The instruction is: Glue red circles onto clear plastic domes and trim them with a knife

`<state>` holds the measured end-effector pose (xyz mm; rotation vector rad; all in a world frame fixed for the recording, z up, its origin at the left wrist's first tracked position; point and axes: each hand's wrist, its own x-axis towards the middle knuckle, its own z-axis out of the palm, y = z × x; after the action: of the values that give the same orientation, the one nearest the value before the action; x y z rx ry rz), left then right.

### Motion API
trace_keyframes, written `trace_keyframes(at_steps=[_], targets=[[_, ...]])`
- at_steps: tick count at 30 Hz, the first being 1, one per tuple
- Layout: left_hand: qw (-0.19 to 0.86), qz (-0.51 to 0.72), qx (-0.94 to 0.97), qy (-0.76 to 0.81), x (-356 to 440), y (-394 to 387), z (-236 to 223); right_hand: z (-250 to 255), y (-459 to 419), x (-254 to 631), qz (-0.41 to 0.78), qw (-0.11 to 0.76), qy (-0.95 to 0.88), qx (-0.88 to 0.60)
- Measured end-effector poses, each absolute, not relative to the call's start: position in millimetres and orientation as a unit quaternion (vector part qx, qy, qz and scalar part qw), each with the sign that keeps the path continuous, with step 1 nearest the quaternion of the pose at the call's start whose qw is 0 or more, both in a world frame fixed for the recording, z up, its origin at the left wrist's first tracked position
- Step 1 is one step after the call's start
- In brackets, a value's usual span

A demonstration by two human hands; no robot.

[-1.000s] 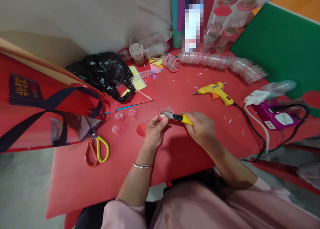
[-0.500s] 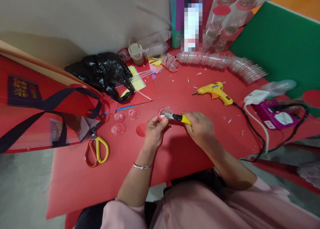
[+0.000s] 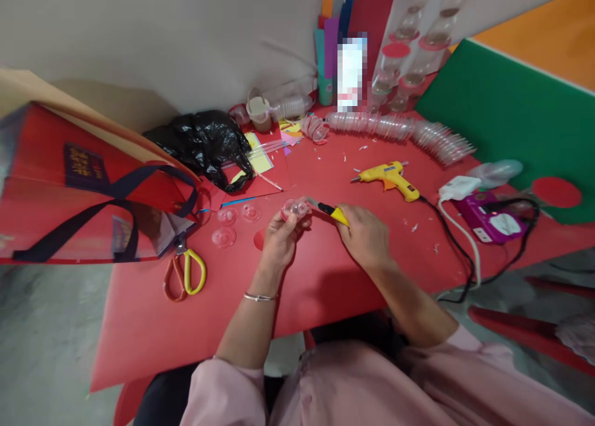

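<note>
Pinching a clear plastic piece with a pinkish-red rim (image 3: 302,207) in the left hand (image 3: 279,239), just above the red tabletop (image 3: 242,314). Clasping a yellow-and-black cutter knife (image 3: 341,216) in the right hand (image 3: 368,235), with its blurred blade close beside the piece; hard to tell if touching. Seemingly trimming the plastic; calls for a firm pinch and a light stroke directed away from the left fingertips.

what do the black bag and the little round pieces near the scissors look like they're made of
Black bag: thin, glossy plastic film, judging by its crinkles and sharp highlights.
Round pieces: probably clear plastic, smooth and shiny; the red tabletop shows through.
</note>
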<state>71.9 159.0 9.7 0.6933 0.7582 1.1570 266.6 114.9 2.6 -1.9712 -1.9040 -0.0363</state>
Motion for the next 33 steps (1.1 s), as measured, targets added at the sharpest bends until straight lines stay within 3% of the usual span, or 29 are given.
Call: trace_keyframes(at_steps=[15, 22, 33], targets=[[0.742, 0.511, 0.302, 0.313, 61, 161, 9, 29, 105, 265, 0.113, 0.254, -0.65, -0.708], [0.679, 0.609, 0.234, 0.338, 72, 149, 5, 28, 107, 274, 0.199, 0.293, -0.621, -0.699], [0.619, 0.626, 0.247, 0.405, 89, 143, 6, 26, 109, 280, 0.24, 0.274, -0.634, -0.682]])
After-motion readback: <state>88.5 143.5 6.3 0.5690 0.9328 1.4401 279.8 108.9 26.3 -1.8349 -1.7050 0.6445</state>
